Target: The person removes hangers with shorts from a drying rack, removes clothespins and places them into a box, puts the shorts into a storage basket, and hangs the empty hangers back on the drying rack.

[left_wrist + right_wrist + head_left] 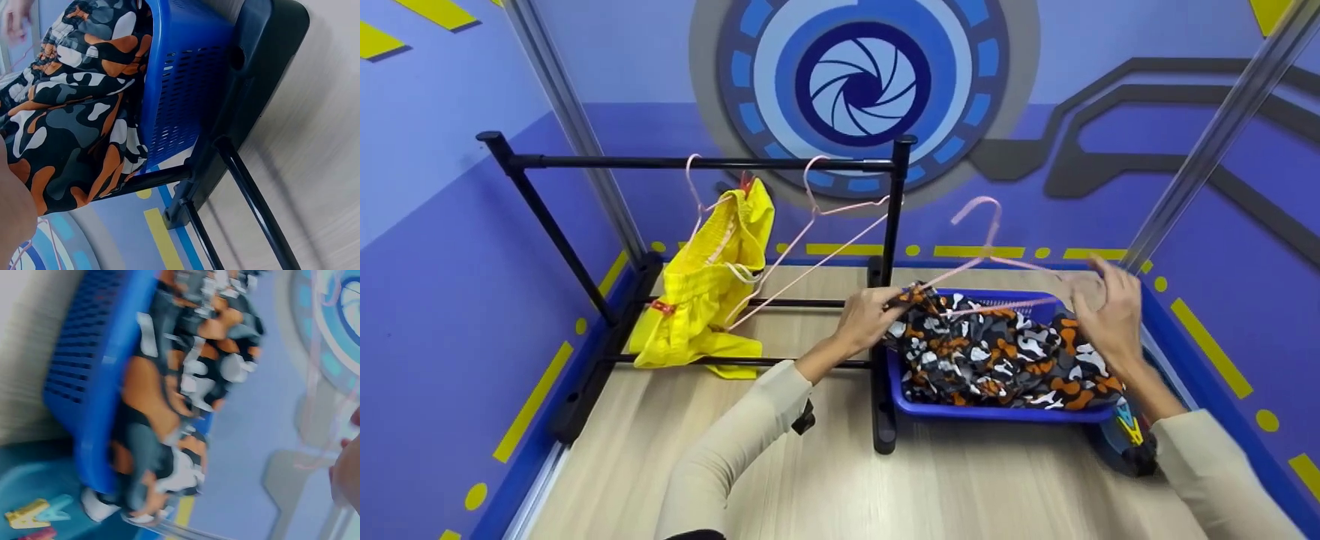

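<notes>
A camouflage-print garment (997,360) in orange, black, grey and white lies bunched over the blue basket (1005,412). My left hand (866,319) pinches its gathered edge at the left, by the lower left corner of a pink hanger (988,255). The hanger tilts above the basket, hook up. At its right end is my right hand (1110,315), thumb and fingers spread apart around the blurred corner. In the left wrist view, the garment (73,124) drapes beside the basket wall (185,95). The right wrist view is blurred, with the right hand (346,475) at its edge.
A black rack (705,163) stands left of the basket. From its bar hang yellow shorts (697,300) with red clips, on a pink hanger, and a bare pink hanger (814,214). Clothes pegs (39,512) lie in a teal container (17,467) at the basket's right.
</notes>
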